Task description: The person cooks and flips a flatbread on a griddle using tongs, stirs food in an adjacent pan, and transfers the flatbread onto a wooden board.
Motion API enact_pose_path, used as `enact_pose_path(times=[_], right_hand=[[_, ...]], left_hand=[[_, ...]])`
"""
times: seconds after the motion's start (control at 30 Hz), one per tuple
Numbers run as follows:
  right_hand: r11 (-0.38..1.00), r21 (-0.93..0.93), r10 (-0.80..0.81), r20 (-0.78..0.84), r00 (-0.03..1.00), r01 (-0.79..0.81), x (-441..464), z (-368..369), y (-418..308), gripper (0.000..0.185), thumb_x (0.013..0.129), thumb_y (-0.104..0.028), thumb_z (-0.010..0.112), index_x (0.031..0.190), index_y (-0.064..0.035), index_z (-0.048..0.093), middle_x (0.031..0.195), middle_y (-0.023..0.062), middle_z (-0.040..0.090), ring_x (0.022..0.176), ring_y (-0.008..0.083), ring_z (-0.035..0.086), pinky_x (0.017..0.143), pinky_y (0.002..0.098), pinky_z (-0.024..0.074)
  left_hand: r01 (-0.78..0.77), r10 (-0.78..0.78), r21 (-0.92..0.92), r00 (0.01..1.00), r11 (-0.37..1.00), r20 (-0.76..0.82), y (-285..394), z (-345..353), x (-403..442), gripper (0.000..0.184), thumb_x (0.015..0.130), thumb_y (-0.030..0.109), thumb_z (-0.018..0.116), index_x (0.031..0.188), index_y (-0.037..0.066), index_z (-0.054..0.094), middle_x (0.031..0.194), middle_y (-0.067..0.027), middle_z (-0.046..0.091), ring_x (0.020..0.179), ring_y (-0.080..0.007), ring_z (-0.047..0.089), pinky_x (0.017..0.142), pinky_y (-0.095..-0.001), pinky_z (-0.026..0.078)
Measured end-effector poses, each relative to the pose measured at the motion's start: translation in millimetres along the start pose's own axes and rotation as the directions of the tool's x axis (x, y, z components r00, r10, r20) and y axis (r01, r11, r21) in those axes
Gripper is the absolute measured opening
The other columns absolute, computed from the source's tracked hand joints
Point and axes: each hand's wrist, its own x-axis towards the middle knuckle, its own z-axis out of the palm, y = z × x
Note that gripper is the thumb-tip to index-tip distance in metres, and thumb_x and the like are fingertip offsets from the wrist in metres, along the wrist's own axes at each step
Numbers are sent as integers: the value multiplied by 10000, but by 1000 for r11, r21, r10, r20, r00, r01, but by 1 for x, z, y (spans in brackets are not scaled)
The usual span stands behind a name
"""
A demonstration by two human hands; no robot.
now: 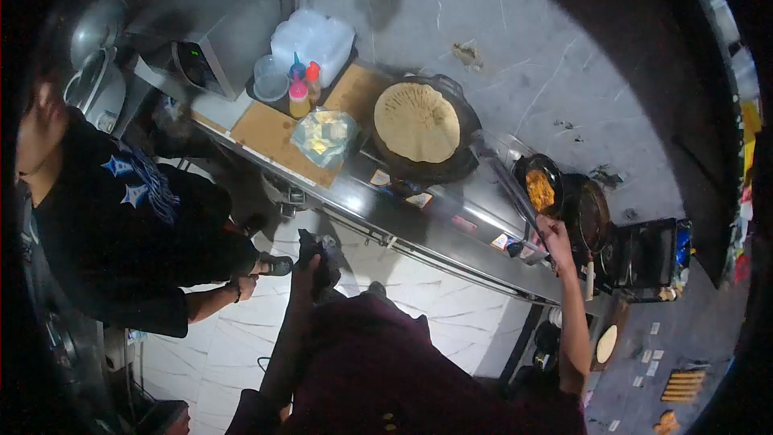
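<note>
My right hand (554, 240) is closed around the handle end of long metal tongs (510, 184), whose far end reaches the edge of a black round griddle pan (471, 119). A flat round bread (417, 122) with a row of small marks near its top lies on that pan. Close to my right hand, a small black pan holds orange-brown food (540, 190). Low by my side, my left hand (304, 272) is closed on a dark object (309, 243) too dim to name.
On the counter stand a plastic bag with yellow pieces (325, 138), squeeze bottles (299, 99), clear containers (310, 40) and a microwave (213, 28). A dark pan (588, 213) is at right. Another person in a black shirt (133, 217) stands close on the left.
</note>
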Motion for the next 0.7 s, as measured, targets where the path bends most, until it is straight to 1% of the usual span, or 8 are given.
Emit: enact_pose_path(times=[0.1,0.2,0.33,0.4,0.43,0.53,0.6,0.7], right_hand=[[885,344,319,41,947,-313,-7,9,-8,246,929,-269,568,823,-48,569,575,23,535,410,67,399,380,220,294],[880,309,338,125,933,-361,-14,14,-10,254,938,-291,549,901,-41,578,580,24,533,416,57,391,364,209,266],[909,280,291,107,951,-310,-14,38,-19,274,937,-313,544,900,-46,597,624,21,555,448,53,422,377,194,280],[909,312,251,116,961,-275,2,59,10,279,941,-321,539,885,-55,600,626,14,556,455,50,425,387,190,280],[909,329,228,120,966,-256,12,71,26,282,943,-325,536,878,-59,602,627,10,557,459,48,427,391,187,280],[852,496,153,72,986,-169,24,115,43,288,943,-322,529,891,-42,571,622,0,528,457,59,424,400,203,299],[874,456,171,34,985,-168,16,128,42,305,945,-336,523,854,-51,581,623,-9,528,459,55,418,409,204,298],[906,410,125,-20,992,-106,26,139,45,310,944,-338,520,822,-62,593,623,-12,535,459,51,421,406,204,296]], left_hand=[[46,-39,-148,998,988,46,11,5,-11,375,833,236,697,1109,2,599,943,-66,639,805,-189,632,714,-316,522],[-24,15,-146,998,989,-66,7,8,-12,451,814,252,722,1154,1,566,994,-74,626,859,-195,624,743,-310,520],[63,-69,-95,996,993,-59,9,4,-12,521,792,272,745,1181,-7,540,1030,-86,617,885,-205,617,759,-310,518],[77,-91,-113,988,991,-122,12,10,-17,528,787,283,748,1174,-11,543,1025,-89,619,867,-203,620,752,-308,517],[99,-110,-114,989,989,-99,13,10,-15,528,786,290,748,1170,-11,545,1022,-89,620,862,-200,620,745,-307,518],[140,-143,-108,989,984,-21,4,4,-9,517,786,307,745,1150,-10,559,1002,-85,625,837,-190,621,724,-308,522],[139,-135,-90,990,986,41,-8,-4,0,492,789,314,741,1125,-6,577,970,-78,633,807,-186,625,710,-313,527],[64,-64,-27,998,998,-28,-7,-9,1,442,795,314,734,1078,-1,605,907,-67,645,755,-184,630,674,-312,530]])
